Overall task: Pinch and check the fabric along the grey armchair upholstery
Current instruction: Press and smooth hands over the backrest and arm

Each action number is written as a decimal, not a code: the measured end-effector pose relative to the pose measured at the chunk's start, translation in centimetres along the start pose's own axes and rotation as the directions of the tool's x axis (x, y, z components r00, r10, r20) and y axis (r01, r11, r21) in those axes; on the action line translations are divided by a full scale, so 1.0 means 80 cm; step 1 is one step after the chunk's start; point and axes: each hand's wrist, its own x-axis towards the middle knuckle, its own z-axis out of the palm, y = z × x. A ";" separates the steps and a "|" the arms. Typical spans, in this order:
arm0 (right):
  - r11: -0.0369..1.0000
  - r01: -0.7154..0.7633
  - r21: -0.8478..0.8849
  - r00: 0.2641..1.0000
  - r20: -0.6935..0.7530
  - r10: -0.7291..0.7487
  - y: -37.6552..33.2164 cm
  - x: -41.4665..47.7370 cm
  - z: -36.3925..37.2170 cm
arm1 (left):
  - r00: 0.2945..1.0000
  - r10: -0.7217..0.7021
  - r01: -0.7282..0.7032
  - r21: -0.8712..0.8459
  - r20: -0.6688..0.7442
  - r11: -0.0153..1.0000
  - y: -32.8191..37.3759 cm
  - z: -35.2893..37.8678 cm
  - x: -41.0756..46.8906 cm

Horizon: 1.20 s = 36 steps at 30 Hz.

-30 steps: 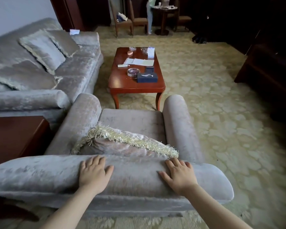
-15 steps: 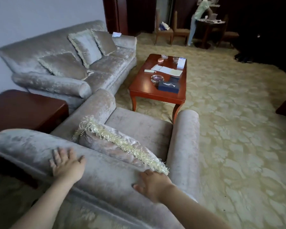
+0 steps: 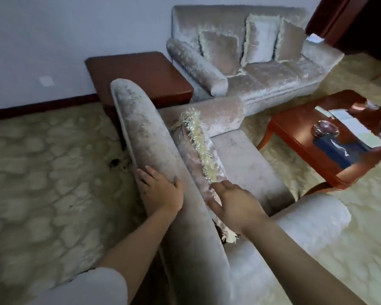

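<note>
Left hand (image 3: 160, 191) flat on grey velvet armchair (image 3: 144, 130) backrest; right hand (image 3: 237, 204), at 3 o'clock, straight-fingered against cream-fringed velvet cushion (image 3: 195, 148).

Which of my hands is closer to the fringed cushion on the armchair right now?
Right. The right hand lies flat against the near end of the fringed cushion. The left hand rests on the armchair backrest, beside the cushion.

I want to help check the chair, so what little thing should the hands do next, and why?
Probably the left hand should curl thumb and fingers to pinch a small fold of the grey armchair back roll. It lies flat on that fabric with nothing pinched yet, while the right hand lies flat against the fringed cushion.
</note>
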 end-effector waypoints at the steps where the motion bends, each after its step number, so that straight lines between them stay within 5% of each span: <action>1: 1.000 0.018 0.025 1.000 -0.004 -0.018 0.007 0.013 0.001 | 1.000 -0.002 0.002 0.017 -0.012 1.000 0.000 0.003 0.001; 9: 0.959 0.279 0.041 0.951 0.126 -0.282 0.045 0.071 0.033 | 0.998 0.001 0.006 0.112 -0.059 0.994 -0.004 0.010 0.003; 17: 0.875 0.484 -0.001 0.869 0.123 -0.480 0.010 0.119 0.020 | 0.971 -0.206 0.218 -0.107 0.119 0.970 -0.016 -0.011 -0.067; 21: 0.695 0.719 -0.006 0.690 0.129 -0.712 -0.054 0.104 0.040 | 0.916 -0.387 0.397 -0.101 0.108 0.912 -0.039 0.020 -0.204; 26: 0.241 0.970 -0.003 0.234 0.250 -0.939 -0.073 0.030 0.075 | 0.665 -0.733 0.726 -0.107 -0.140 0.679 -0.014 0.047 -0.286; 30: 0.230 0.969 -0.092 0.244 0.194 -0.950 -0.067 0.001 0.093 | 0.443 -0.879 0.762 -0.441 -0.178 0.473 -0.009 0.053 -0.297; 36: 0.040 0.997 -0.062 0.057 0.304 -0.951 -0.079 -0.008 0.119 | 0.441 -0.852 0.690 -0.500 -0.284 0.523 -0.011 0.059 -0.298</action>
